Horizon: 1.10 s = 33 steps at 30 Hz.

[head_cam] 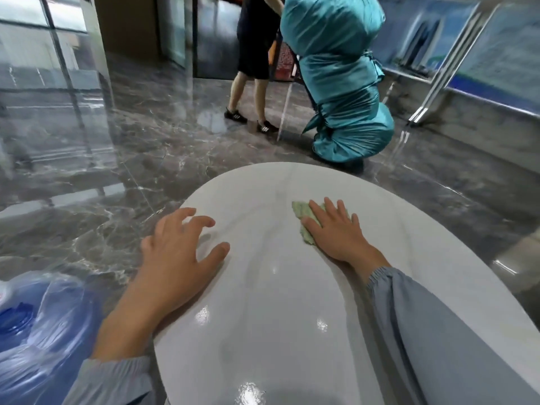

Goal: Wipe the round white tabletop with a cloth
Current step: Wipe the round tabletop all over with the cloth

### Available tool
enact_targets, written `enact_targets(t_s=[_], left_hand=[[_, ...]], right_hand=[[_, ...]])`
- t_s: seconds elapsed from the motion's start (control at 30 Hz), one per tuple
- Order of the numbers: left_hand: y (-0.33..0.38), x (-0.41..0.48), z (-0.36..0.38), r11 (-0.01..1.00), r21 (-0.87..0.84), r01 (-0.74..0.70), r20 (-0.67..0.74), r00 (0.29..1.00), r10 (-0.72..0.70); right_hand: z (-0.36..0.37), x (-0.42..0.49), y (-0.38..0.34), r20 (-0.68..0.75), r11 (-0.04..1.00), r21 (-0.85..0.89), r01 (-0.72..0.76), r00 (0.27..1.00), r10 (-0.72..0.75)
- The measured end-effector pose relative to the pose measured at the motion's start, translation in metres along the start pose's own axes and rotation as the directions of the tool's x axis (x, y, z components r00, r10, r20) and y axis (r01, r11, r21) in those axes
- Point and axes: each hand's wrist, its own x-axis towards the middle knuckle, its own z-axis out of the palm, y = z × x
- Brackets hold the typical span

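A round white tabletop (263, 287) with faint grey veins fills the lower middle of the head view. A small pale green cloth (304, 217) lies on its far part. My right hand (336, 232) presses flat on the cloth with straight spread fingers, covering most of it. My left hand (178, 247) rests at the table's left edge, fingers spread and slightly bent, holding nothing.
A glossy dark marble floor (117, 159) surrounds the table. A person in dark clothes (251, 68) stands beyond it beside a tall stack of teal wrapped bundles (339, 83). Blue water jugs (38, 323) sit at lower left. A metal-framed board (455, 54) stands at right.
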Motion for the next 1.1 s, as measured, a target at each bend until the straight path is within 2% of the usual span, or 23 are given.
enact_targets(t_s=[0.1,0.17,0.23,0.37,0.5,0.63,0.73,0.8,0.87,1.0,1.1], left_hand=[[-0.005,0.0,0.003,0.998,-0.023,-0.052,-0.015,0.999,0.051],[-0.008,0.001,0.004,0.994,-0.062,-0.085,-0.036,0.996,0.083],[-0.011,0.001,0.005,0.993,-0.068,-0.098,-0.045,0.994,0.095],[-0.015,0.003,0.007,0.992,-0.008,-0.123,-0.038,0.992,0.123],[-0.017,0.003,0.011,0.98,0.065,-0.188,-0.032,0.981,0.191],[-0.016,0.002,0.01,0.982,0.026,-0.188,-0.056,0.98,0.189],[-0.014,0.002,0.012,0.982,0.042,-0.186,-0.057,0.98,0.188],[-0.015,0.004,0.013,0.98,0.062,-0.189,-0.063,0.979,0.192],[-0.016,0.006,0.015,0.981,0.057,-0.185,-0.07,0.98,0.188],[-0.018,0.005,0.016,0.98,0.054,-0.191,-0.083,0.977,0.195],[-0.018,0.005,0.016,0.98,0.062,-0.191,-0.077,0.978,0.195]], right_hand=[[-0.012,0.007,0.048,0.024,0.989,0.004,-0.148,0.989,0.148],[-0.016,0.012,0.058,0.052,0.981,0.005,-0.191,0.98,0.191],[-0.014,0.011,0.054,0.035,0.984,0.015,-0.176,0.984,0.176],[-0.006,-0.002,0.051,-0.085,0.993,0.07,-0.099,0.991,0.104],[-0.01,0.007,0.06,0.031,0.997,0.012,-0.082,0.996,0.082],[-0.006,0.025,0.053,0.008,0.994,-0.03,-0.106,0.994,0.106],[-0.009,0.036,0.019,0.036,0.997,-0.018,-0.079,0.996,0.08],[-0.009,0.045,-0.019,0.06,1.0,-0.009,-0.002,0.998,0.003],[-0.003,0.051,-0.07,0.078,0.991,-0.02,0.136,0.988,-0.134],[0.012,0.041,-0.164,0.12,0.911,-0.012,0.413,0.905,-0.409],[0.014,0.039,-0.179,0.12,0.863,-0.009,0.505,0.858,-0.5]])
